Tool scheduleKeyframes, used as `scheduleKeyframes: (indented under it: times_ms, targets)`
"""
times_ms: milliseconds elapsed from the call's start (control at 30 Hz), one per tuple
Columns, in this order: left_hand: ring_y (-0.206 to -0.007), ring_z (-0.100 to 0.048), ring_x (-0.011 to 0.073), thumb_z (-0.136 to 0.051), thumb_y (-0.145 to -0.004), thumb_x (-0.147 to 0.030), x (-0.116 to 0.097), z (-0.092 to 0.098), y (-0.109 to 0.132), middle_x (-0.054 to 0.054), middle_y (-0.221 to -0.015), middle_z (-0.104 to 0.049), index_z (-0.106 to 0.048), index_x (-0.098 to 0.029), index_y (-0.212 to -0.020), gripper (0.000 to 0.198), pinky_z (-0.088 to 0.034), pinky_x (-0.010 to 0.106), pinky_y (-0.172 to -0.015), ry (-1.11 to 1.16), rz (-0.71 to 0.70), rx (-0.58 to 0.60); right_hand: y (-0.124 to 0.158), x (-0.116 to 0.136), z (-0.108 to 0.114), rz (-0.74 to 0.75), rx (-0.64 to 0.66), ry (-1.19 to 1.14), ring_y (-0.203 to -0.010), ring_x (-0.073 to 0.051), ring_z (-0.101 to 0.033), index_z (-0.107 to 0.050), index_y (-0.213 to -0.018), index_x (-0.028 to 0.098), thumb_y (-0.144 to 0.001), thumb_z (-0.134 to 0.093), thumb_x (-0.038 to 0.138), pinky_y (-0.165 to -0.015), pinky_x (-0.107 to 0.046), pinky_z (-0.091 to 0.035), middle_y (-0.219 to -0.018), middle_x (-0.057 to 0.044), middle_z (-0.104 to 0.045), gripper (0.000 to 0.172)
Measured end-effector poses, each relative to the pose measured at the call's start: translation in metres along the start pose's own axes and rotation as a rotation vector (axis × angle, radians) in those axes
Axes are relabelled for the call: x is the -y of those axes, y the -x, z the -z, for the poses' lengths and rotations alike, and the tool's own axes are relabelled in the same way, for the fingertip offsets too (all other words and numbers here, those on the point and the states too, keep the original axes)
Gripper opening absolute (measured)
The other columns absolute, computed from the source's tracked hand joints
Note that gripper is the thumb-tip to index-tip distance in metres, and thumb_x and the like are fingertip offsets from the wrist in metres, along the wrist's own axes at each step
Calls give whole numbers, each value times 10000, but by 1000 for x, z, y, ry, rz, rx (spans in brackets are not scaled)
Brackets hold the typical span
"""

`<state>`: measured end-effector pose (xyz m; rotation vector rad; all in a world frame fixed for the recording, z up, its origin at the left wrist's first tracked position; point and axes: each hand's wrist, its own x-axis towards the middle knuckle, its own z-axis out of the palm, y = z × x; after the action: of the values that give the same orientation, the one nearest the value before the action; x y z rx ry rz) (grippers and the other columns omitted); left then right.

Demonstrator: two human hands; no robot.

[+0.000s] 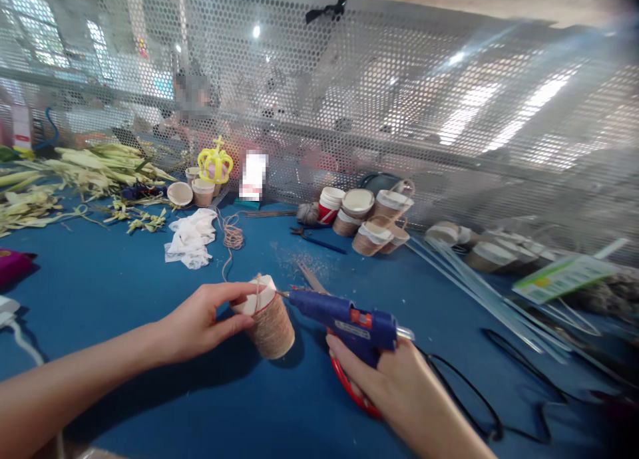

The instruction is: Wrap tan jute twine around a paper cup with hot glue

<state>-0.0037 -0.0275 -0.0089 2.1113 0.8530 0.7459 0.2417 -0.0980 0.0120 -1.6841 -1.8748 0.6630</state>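
My left hand [207, 316] pinches the upper rim of a twine-wrapped cup [273, 327], which lies tilted on the blue table [200, 392]. A strand of twine [258, 293] crosses the cup's pale top and runs back to a loose coil [231, 234]. My right hand [379, 379] is wrapped round a blue glue gun [344, 319], whose nozzle points left at the cup's rim. Red-handled scissors [344, 379] lie partly under the glue gun and my right hand.
Wrapped cups [370, 238], pliers [319, 242] and a twine ball [308, 213] sit toward the back. White cloth [192, 238] and dried husks [100, 169] are at left. Clear glue sticks [474, 293] and a black cable [469, 386] lie at right, before a perforated metal screen [299, 80].
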Motion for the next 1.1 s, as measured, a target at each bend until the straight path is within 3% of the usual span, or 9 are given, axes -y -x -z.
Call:
scheduleKeyframes:
  times_ms: [200,400,500,667,833,933,1100]
  targets:
    - [-881,-586,182,-512,-811,-241,-2,-1,-1,88,-1083,-628,-504,-142,-1177,380,-467,303,-789,21,4,-10,5,17,0,-13,-15,13,-357,-115,-519,-605,-617,190,-764,-511,325,-337,-201,-411,-427,21,-560,220]
    - [-825,-580,167,-503,-815,-236,-3,-2,-1,72,-1018,-649,-523,-132,-1158,359,-465,275,-762,50,-1,-33,0,34,3,42,-98,44,-493,-150,-580,-614,-635,206,-708,-538,272,-473,-228,-478,-544,-22,-631,124]
    - [-867,-573,175,-511,-809,-240,-1,-3,-1,69,-1052,-637,-527,-140,-1155,360,-455,284,-791,49,-2,-40,0,34,0,72,-59,40,-436,-133,-539,-608,-621,214,-686,-557,275,-448,-221,-461,-481,6,-590,102]
    - [-793,-562,158,-510,-811,-260,2,-3,-2,56,-997,-648,-530,-148,-1155,362,-460,269,-741,23,-11,-43,2,32,-13,56,-104,-4,-471,-138,-546,-549,-596,205,-711,-515,275,-475,-228,-471,-506,7,-579,140]
    - [-783,-562,153,-516,-806,-243,1,-3,-2,63,-974,-651,-530,-120,-1153,368,-459,264,-745,57,-15,-41,1,34,-11,45,-94,-54,-470,-148,-550,-550,-559,218,-694,-535,284,-462,-236,-464,-487,3,-569,151]
    - [-792,-564,157,-514,-808,-249,1,-3,-2,66,-988,-649,-529,-128,-1154,367,-458,270,-748,51,-20,-37,-1,30,-9,4,-120,-61,-486,-161,-570,-565,-559,216,-670,-564,305,-443,-240,-457,-504,-18,-590,142]
    - [-807,-566,154,-508,-811,-245,1,-1,-2,63,-1014,-644,-531,-146,-1143,347,-456,267,-753,40,-21,-22,0,19,-8,-234,-98,-87,-313,-128,-471,-519,-532,211,-662,-576,370,-305,-230,-374,-365,20,-501,214]
